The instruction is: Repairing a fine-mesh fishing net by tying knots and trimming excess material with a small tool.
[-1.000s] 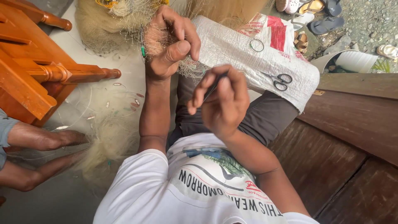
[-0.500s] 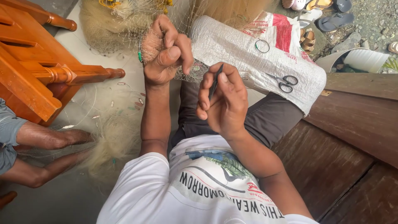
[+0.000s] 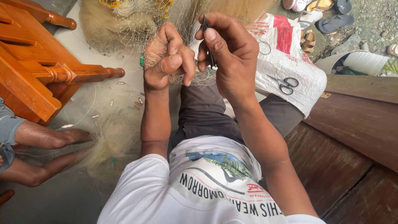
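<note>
Fingers: left hand (image 3: pixel 166 58) clenched on bunched fishing net (image 3: pixel 195 76), right hand (image 3: pixel 228 54) pinching thin dark needle (image 3: pixel 208 41) upright | net: over lap, just left of scissors (image 3: pixel 286 83) | progress: mid-mend judging by grip; big net heap (image 3: pixel 116 20) beyond, scissors untouched on sack (image 3: pixel 290 58)

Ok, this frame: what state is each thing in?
Left hand: fisted, bunching net.
Right hand: pinching a thin dark tool, upright.
Net: heaped on the floor, a part held up in the left grip.
Scissors: closed, lying on the sack.
Sack: draped over the person's knee.
</note>
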